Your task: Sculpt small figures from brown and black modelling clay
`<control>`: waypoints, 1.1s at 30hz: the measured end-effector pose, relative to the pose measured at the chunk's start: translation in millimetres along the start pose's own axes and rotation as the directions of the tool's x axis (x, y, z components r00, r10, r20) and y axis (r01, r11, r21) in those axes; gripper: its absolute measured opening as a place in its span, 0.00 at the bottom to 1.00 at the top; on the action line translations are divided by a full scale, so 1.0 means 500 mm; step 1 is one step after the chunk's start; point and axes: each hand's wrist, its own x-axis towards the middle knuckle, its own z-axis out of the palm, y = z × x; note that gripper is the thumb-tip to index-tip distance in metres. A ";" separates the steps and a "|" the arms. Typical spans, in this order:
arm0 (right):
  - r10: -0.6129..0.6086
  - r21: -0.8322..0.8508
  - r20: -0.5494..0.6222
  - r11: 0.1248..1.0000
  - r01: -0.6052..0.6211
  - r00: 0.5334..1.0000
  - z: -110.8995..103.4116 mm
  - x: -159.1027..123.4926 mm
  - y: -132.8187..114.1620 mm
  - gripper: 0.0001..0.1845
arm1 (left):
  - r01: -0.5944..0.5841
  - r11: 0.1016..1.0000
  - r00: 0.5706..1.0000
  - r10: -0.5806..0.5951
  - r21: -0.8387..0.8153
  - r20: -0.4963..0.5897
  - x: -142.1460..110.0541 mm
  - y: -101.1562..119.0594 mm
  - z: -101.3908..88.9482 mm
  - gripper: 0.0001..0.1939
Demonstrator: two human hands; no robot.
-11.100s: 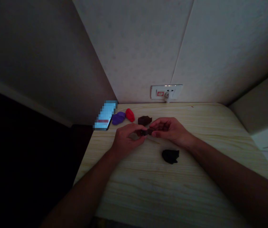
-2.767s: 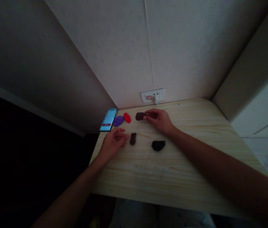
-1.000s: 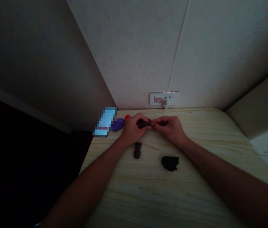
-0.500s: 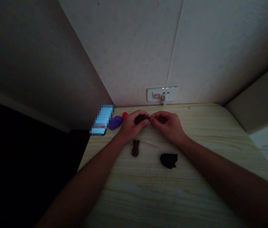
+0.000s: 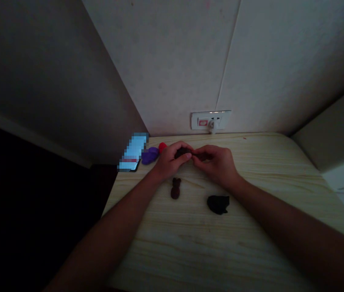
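My left hand [image 5: 168, 161] and my right hand [image 5: 217, 162] meet above the far part of a pale wooden table [image 5: 208, 243]. Both pinch a dark brown lump of clay [image 5: 183, 152] between their fingertips, the left holding its bulk, the right gripping its right end. A small brown clay figure [image 5: 176, 188] lies on the table just below my left hand. A black clay lump [image 5: 218, 204] rests nearer me, under my right wrist.
A purple clay piece [image 5: 150, 155] and a red one [image 5: 162, 147] lie at the table's back left beside a lit phone [image 5: 133, 152]. A wall socket with a plug [image 5: 210, 120] sits behind the hands. The room is dim; the table's left edge drops into darkness.
Both hands have stayed together on the brown lump, shifting slightly. Earlier the right hand fetched this lump from the back while the small brown figure was set down.
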 end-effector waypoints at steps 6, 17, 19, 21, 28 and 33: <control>0.049 0.024 -0.041 0.999 -0.049 0.998 0.002 0.002 0.002 0.08 | -0.011 0.998 0.999 0.014 0.066 -0.047 -0.001 0.012 0.003 0.10; 0.060 -0.001 0.004 0.998 -0.060 0.998 -0.001 0.004 -0.003 0.09 | 0.025 0.997 0.999 -0.022 0.067 -0.035 -0.002 0.011 0.004 0.10; 0.093 -0.005 -0.046 0.996 -0.094 0.995 0.000 0.005 -0.005 0.08 | 0.014 0.996 0.999 -0.010 0.089 -0.047 -0.002 0.014 0.005 0.10; 0.138 0.017 -0.125 0.990 -0.137 0.982 -0.002 0.009 -0.006 0.07 | 0.014 0.995 0.998 -0.008 0.096 -0.062 -0.002 0.014 0.005 0.10; 0.314 0.238 -0.238 0.936 -0.258 0.919 -0.012 0.026 0.012 0.09 | 0.018 0.993 0.998 -0.010 0.121 -0.068 -0.005 0.006 0.002 0.10; 0.258 0.296 -0.158 0.933 -0.204 0.953 -0.003 0.026 0.029 0.19 | -0.056 0.981 0.997 0.066 0.184 -0.047 -0.001 0.012 0.000 0.11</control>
